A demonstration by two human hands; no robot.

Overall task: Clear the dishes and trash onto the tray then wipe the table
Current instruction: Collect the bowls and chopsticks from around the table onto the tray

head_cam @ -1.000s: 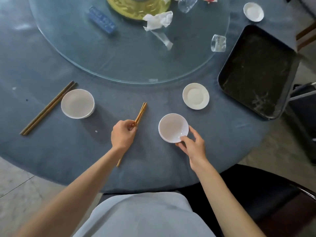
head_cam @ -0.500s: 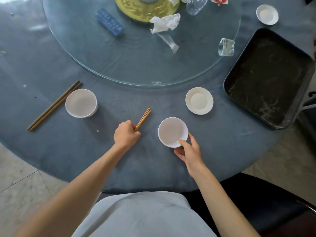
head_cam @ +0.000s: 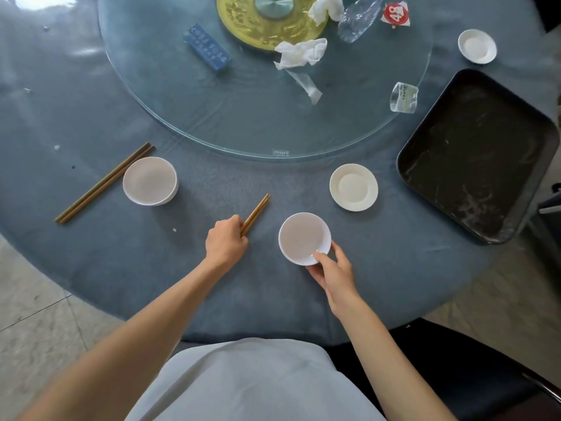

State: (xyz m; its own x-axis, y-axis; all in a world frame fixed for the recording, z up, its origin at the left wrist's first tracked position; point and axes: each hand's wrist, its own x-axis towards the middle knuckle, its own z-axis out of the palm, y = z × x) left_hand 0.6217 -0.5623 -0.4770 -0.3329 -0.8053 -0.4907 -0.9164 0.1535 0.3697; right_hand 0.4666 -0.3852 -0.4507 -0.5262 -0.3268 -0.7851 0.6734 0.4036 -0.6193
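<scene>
Now the right hand [head_cam: 332, 273] pinches the near rim of a white bowl [head_cam: 304, 238], thumb just inside the lip and fingers under the outer wall, a hold that looks suited to lifting it straight off the blue table [head_cam: 394, 268]. Beside it, the left hand [head_cam: 226, 243] is curled around the near end of a pair of chopsticks [head_cam: 256, 214], their far tips pointing away toward the glass turntable [head_cam: 182, 95]. Taking both at once probably saves a trip. The black tray [head_cam: 478, 156] waits bare at the right edge, within reach of the bowl hand. Between them lies a small saucer [head_cam: 353, 187]; off left, a second bowl [head_cam: 150, 181] touches another pair of chopsticks [head_cam: 103, 183]. On the glass: crumpled tissue [head_cam: 300, 53], a blue packet [head_cam: 207, 47], a small glass [head_cam: 403, 97]. Nothing is on the tray yet, so clearing has barely begun.
</scene>
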